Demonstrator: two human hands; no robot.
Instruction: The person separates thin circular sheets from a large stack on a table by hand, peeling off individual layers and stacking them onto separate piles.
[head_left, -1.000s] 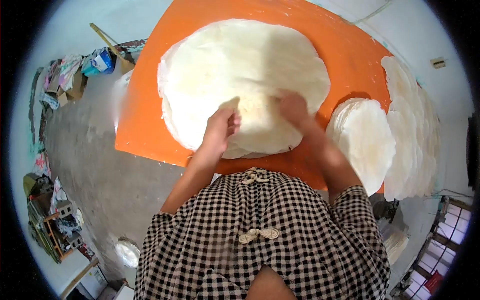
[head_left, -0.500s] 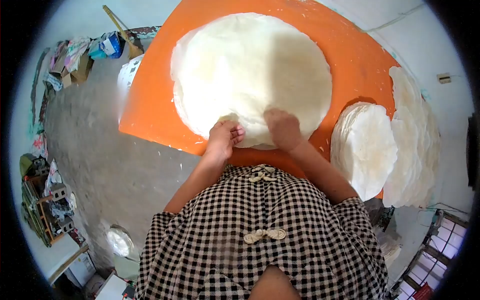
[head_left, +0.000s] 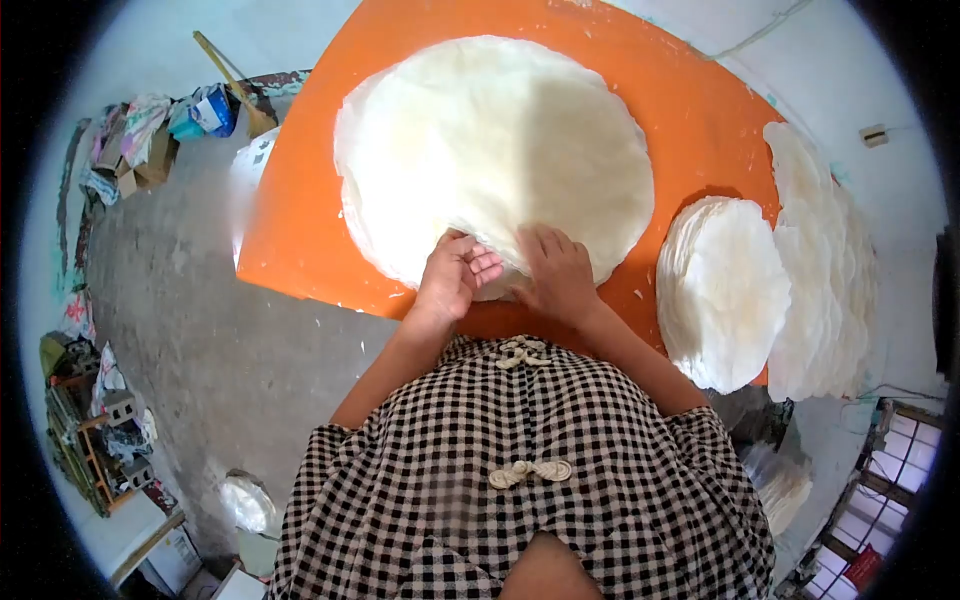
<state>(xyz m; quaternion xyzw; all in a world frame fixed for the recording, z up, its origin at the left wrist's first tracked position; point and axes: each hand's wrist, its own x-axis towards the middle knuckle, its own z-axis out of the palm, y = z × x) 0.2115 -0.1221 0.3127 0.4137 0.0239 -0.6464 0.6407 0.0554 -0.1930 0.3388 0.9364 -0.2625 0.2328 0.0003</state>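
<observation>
A big pile of thin, pale, round flatbread sheets lies on an orange tabletop. At its near edge, my left hand is turned palm up, its fingers curled around the lifted edge of the top sheet. Beside it, my right hand rests on the near rim with fingers stretched out over the sheet and the thumb toward the left hand. The lifted edge shows as a small fold between the hands. How many layers the left fingers hold is hidden.
To the right stands a smaller stack of folded flatbreads, with more overlapping sheets beyond it along the wall. A broom leans at the far left. Bags and a cardboard box lie by the wall; a wooden rack stands lower left.
My right hand has come down from a blurred, curled pose to lie flatter on the near edge. My left hand has turned slightly palm up, still at the edge. The view has shifted slightly.
</observation>
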